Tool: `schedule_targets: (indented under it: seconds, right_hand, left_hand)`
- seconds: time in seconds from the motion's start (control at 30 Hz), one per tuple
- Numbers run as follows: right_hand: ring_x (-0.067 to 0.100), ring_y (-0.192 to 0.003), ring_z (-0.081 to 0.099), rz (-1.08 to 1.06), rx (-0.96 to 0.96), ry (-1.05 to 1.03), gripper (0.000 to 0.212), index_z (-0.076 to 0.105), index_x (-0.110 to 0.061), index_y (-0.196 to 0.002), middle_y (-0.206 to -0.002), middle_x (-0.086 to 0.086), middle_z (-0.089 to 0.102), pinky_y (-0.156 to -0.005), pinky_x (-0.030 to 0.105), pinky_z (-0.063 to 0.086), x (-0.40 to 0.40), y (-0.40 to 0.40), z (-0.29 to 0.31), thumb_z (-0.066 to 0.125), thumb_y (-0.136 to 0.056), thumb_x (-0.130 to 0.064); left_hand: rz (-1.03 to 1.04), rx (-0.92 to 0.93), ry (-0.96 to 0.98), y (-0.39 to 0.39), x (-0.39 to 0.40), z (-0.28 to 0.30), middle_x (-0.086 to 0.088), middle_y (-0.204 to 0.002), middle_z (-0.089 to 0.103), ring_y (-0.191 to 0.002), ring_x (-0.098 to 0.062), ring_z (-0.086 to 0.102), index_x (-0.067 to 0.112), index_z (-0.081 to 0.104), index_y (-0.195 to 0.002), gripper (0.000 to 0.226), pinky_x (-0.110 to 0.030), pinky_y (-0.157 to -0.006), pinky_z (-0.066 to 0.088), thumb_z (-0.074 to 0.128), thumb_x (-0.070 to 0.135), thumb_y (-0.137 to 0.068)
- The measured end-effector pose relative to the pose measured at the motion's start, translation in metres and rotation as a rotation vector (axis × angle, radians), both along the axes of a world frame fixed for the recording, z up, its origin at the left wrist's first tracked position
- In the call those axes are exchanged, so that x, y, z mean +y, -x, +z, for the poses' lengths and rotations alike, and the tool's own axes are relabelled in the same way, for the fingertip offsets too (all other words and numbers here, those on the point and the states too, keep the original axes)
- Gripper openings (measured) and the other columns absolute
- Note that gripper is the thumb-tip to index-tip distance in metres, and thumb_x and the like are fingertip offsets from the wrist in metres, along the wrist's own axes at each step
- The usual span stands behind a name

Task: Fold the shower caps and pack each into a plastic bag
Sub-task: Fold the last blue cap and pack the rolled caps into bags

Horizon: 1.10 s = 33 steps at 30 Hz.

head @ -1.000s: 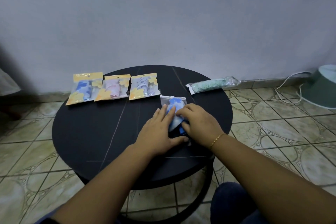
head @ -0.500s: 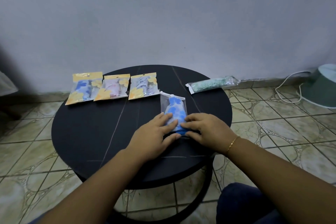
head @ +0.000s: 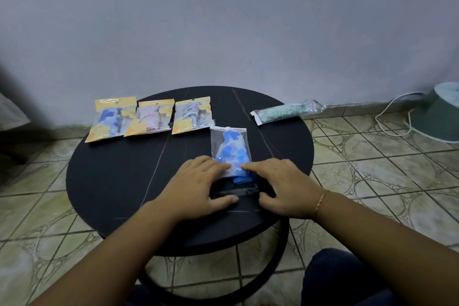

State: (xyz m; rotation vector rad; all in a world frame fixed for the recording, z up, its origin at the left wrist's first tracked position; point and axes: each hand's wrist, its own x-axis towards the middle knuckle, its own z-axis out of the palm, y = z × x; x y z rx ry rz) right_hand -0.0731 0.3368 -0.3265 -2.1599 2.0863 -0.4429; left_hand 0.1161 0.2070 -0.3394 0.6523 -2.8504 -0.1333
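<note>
Shower cap (head: 231, 150), blue-flowered and folded into a narrow bundle, sits inside a clear plastic bag (head: 229, 143) lying flat on the round black table (head: 111, 169), near the front edge and just in front of the person. A blue end of the cap pokes out of the bag's near mouth, so the packing is probably not quite finished.

The left hand (head: 196, 186) lies flat with fingers extended, fingertips pressing the bag's lower left corner. The right hand (head: 280, 186) does the same on the lower right, fingers stretched and pressing rather than gripping. Between the thumbs there seems to be a clear flap, though the glare makes that hard to confirm.

Thin film and soft cap are both light and limp; the bag will slide on the smooth tabletop and the bundle will spring open if released. Best hold is flat pressure near the mouth, then a pinch at the bag's edge.

Three packed bags (head: 149, 118) sit in a row at the far left, and a green packed bag (head: 285, 110) lies well apart at the far right.
</note>
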Motion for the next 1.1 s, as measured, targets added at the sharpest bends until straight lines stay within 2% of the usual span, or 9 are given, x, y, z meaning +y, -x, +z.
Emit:
schedule_targets:
  seconds: [0.17,0.3,0.43,0.57,0.73,0.83,0.9,1.0,1.1]
  right_hand:
    - [0.007,-0.120,0.041,-0.018,0.010,0.001,0.063,0.040,-0.034,-0.135,-0.130,-0.013,0.050,-0.101,0.028,0.024,-0.001,0.001,-0.002,0.043,-0.076,-0.052]
    - [0.004,-0.119,0.039,-0.036,0.018,-0.009,0.068,0.041,-0.035,-0.134,-0.132,-0.018,0.048,-0.101,0.030,0.025,-0.003,0.003,-0.010,0.033,-0.073,-0.065]
    - [-0.001,-0.117,0.038,-0.042,-0.010,0.007,0.065,0.043,-0.035,-0.134,-0.133,-0.026,0.047,-0.100,0.028,0.024,-0.003,0.005,-0.013,0.036,-0.077,-0.066]
    - [-0.002,-0.112,0.038,-0.061,-0.058,0.031,0.061,0.041,-0.037,-0.136,-0.125,-0.026,0.052,-0.101,0.027,0.021,-0.003,0.004,-0.015,0.038,-0.078,-0.058]
    - [0.001,-0.098,0.038,-0.105,-0.041,0.071,0.050,0.045,-0.039,-0.128,-0.104,-0.013,0.052,-0.100,0.024,0.014,-0.003,-0.002,-0.014,0.040,-0.080,-0.051]
    - [0.002,-0.093,0.038,-0.147,-0.048,0.102,0.036,0.052,-0.039,-0.120,-0.100,-0.009,0.054,-0.102,0.025,0.014,-0.008,-0.002,-0.016,0.044,-0.086,-0.049]
    - [0.004,-0.092,0.039,-0.169,-0.056,0.109,0.024,0.054,-0.040,-0.112,-0.100,-0.008,0.054,-0.105,0.026,0.014,-0.010,-0.001,-0.016,0.048,-0.089,-0.045]
    - [0.005,-0.089,0.036,-0.178,-0.010,0.134,0.025,0.056,-0.038,-0.113,-0.091,-0.007,0.047,-0.105,0.025,0.013,-0.010,-0.001,-0.016,0.052,-0.089,-0.044]
    - [0.006,-0.090,0.044,-0.143,0.017,0.231,0.031,0.063,-0.035,-0.115,-0.093,-0.005,0.056,-0.097,0.025,0.016,-0.011,-0.003,-0.020,0.053,-0.087,-0.044]
  left_hand:
    - [0.021,0.034,-0.113,-0.005,-0.002,0.002,0.010,-0.124,0.052,-0.117,-0.005,0.043,0.026,0.048,-0.130,0.082,-0.017,-0.098,0.030,0.037,0.077,-0.067]
    - [-0.019,0.012,-0.180,-0.012,-0.009,-0.002,0.011,-0.132,0.052,-0.121,0.000,0.044,0.027,0.047,-0.136,0.092,-0.018,-0.104,0.033,0.037,0.085,-0.066]
    - [-0.051,-0.020,-0.191,-0.017,-0.011,-0.002,0.019,-0.149,0.030,-0.133,0.009,0.022,0.030,0.046,-0.137,0.103,-0.011,-0.108,0.014,0.018,0.093,-0.061]
    - [-0.041,-0.061,-0.204,-0.019,-0.012,-0.003,0.028,-0.144,0.013,-0.132,0.012,0.008,0.029,0.037,-0.142,0.113,-0.002,-0.102,0.001,0.007,0.095,-0.056]
    - [-0.007,-0.022,-0.273,-0.020,-0.013,-0.003,0.026,-0.147,0.026,-0.134,0.011,0.018,0.032,0.043,-0.138,0.099,-0.017,-0.114,0.017,0.033,0.089,-0.059]
    - [-0.002,0.030,-0.270,-0.020,-0.008,0.003,0.019,-0.141,0.044,-0.131,0.002,0.035,0.034,0.051,-0.130,0.078,-0.016,-0.107,0.027,0.040,0.074,-0.064]
    - [-0.042,0.031,-0.232,-0.020,-0.007,0.005,0.014,-0.136,0.051,-0.128,-0.004,0.042,0.032,0.055,-0.123,0.070,-0.016,-0.102,0.030,0.041,0.071,-0.067]
    - [-0.042,0.016,-0.167,-0.022,-0.008,0.004,0.011,-0.145,0.042,-0.130,-0.006,0.040,0.029,0.060,-0.122,0.070,-0.016,-0.102,0.025,0.039,0.071,-0.069]
    - [-0.081,0.018,0.070,-0.022,-0.006,-0.001,0.001,-0.138,0.051,-0.122,-0.016,0.051,0.021,0.070,-0.110,0.059,-0.027,-0.096,0.038,0.044,0.063,-0.077]
